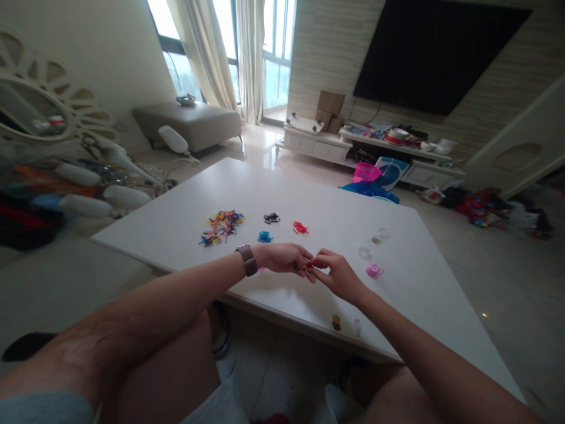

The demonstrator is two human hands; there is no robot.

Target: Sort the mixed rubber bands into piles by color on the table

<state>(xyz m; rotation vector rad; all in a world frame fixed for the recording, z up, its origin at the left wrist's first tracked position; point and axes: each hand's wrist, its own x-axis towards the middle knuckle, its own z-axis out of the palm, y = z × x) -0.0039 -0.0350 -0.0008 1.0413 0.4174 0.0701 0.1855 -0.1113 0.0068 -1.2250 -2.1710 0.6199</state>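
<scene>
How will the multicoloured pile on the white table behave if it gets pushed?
The multicoloured pile would probably spread rather than move as one, since it looks like many loose, thin pieces. It is likely light, given how small those pieces are. It may slide easily, as the white table looks smooth. Stiff or floppy, I can't tell.

Black television (pixel 436 53), cream curtains (pixel 251 59), pink basket (pixel 366 172)

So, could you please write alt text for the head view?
A person's left hand and right hand handle a tiny, unclear item above a white table. Beyond lie a multicoloured heap, a black pile, a blue pile and a red pile.
</scene>
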